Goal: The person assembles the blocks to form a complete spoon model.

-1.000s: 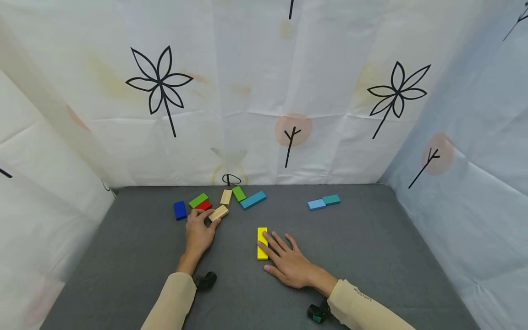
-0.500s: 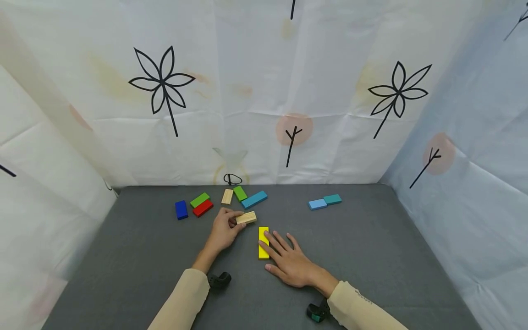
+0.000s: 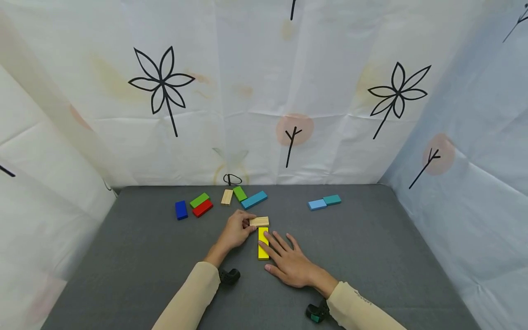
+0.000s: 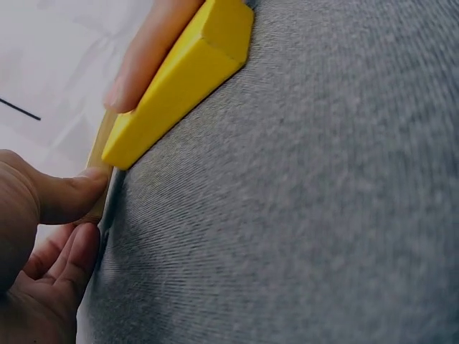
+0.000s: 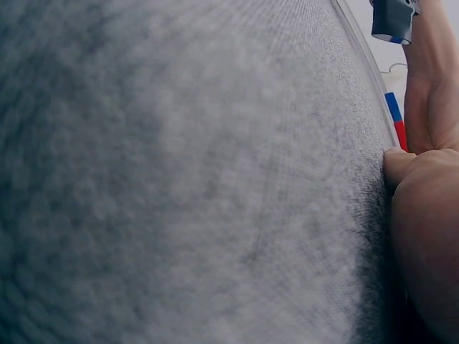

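Note:
A yellow block [image 3: 263, 253] lies lengthwise on the grey cloth, pointing away from the person. My right hand [image 3: 290, 266] is spread flat, its fingertips resting on that block's right side. Crosswise at the block's far end is a plain wooden block [image 3: 260, 222]. My left hand [image 3: 236, 230] pinches the wooden block by its left end between thumb and fingers. In the left wrist view the thumb presses on the wooden block [image 4: 102, 143], close behind the yellow block [image 4: 172, 86]; whether the two touch I cannot tell.
Farther back on the left lie a blue block [image 3: 181, 210], a green block [image 3: 200, 200] and a red block [image 3: 203, 208]. Behind the hands are another wooden block [image 3: 227, 197], a second green block [image 3: 239, 193] and a teal-blue block [image 3: 254, 200]. A light blue block [image 3: 317, 204] touches a teal block [image 3: 332, 200].
My left hand has carried the wooden block rightward from beside the red block to the yellow block's far end, turning it crosswise. The right hand has stayed in place.

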A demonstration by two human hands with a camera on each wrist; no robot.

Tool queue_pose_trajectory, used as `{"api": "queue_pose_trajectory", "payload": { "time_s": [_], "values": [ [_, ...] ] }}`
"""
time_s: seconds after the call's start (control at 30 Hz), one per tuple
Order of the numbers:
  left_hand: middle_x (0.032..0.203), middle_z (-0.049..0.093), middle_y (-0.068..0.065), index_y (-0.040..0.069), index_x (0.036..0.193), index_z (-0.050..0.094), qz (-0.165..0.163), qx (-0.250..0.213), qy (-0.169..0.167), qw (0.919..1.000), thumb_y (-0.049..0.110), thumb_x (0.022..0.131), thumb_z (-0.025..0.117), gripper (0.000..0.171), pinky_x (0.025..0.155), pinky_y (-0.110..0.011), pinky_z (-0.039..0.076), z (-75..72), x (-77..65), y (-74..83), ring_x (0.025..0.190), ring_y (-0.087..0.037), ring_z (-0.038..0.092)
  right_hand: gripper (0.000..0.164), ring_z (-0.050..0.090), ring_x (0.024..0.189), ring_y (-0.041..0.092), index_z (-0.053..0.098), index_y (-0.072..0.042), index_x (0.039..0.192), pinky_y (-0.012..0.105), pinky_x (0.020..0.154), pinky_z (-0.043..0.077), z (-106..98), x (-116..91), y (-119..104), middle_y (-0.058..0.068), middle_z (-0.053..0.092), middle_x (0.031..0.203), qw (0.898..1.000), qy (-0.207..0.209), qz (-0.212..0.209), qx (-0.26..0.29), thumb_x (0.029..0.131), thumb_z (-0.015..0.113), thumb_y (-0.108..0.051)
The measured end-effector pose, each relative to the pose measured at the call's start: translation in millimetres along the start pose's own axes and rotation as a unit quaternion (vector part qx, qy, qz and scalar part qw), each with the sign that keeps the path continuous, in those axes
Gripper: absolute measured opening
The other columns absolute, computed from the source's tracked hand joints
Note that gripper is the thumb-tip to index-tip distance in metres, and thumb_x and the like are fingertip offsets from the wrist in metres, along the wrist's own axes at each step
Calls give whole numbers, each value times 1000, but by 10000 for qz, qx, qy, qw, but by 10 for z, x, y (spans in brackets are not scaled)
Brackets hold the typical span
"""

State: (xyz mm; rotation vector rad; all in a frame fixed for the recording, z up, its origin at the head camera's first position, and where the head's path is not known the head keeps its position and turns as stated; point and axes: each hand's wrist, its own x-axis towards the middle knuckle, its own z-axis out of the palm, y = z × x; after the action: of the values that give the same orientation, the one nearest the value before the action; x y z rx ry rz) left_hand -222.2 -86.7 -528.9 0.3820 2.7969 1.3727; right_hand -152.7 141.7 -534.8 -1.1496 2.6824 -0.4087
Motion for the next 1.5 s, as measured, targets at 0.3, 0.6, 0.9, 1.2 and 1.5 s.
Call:
{"api": "queue_pose_trajectory", "payload": {
  "time_s": [0.3, 0.6, 0.9, 1.2, 1.5],
  "values": [
    [115, 61, -13, 1, 120, 72, 52, -18, -190, 9998, 2, 93, 72, 27, 79, -37, 56, 36, -10, 33, 90, -20, 61, 63, 3, 155, 34, 14, -18, 165, 66, 116, 5, 21, -7, -5, 8, 1, 171, 9997, 184, -141, 93, 111, 35, -44],
    [114, 60, -11, 2, 118, 72, 218, 98, -178, 9996, 0, 92, 73, 26, 79, -36, 54, 59, -9, 13, 88, -18, 59, 64, 1, 156, 29, 12, -22, 165, 64, 117, 5, 60, -4, 16, 3, -2, 171, 9997, 216, -107, 64, 110, 32, -49],
    [113, 59, -9, 3, 120, 72, 229, 132, -201, 9994, 0, 92, 73, 28, 80, -36, 55, 51, -22, 18, 90, -18, 59, 64, 0, 156, 28, 13, -21, 165, 64, 118, 4, 59, -7, 14, 1, -3, 171, 9998, 197, -66, 53, 110, 32, -48],
    [129, 57, -12, 3, 134, 65, 601, 44, -218, 9979, 2, 94, 72, 41, 87, -39, 55, 38, -73, -29, 100, -21, 60, 64, 2, 156, 31, 15, -21, 165, 65, 117, 5, 46, 2, 18, 5, 0, 171, 9995, 221, -94, 225, 110, 36, -47],
    [145, 54, -12, 2, 137, 62, 1001, 100, -463, 9939, 5, 98, 67, 40, 103, -53, 45, -4, -171, -63, 127, -34, 53, 64, 8, 154, 37, 19, -16, 164, 69, 114, 7, -2, -18, 10, 11, 6, 170, 9974, 399, -278, 527, 109, 42, -42]
  ]
}}
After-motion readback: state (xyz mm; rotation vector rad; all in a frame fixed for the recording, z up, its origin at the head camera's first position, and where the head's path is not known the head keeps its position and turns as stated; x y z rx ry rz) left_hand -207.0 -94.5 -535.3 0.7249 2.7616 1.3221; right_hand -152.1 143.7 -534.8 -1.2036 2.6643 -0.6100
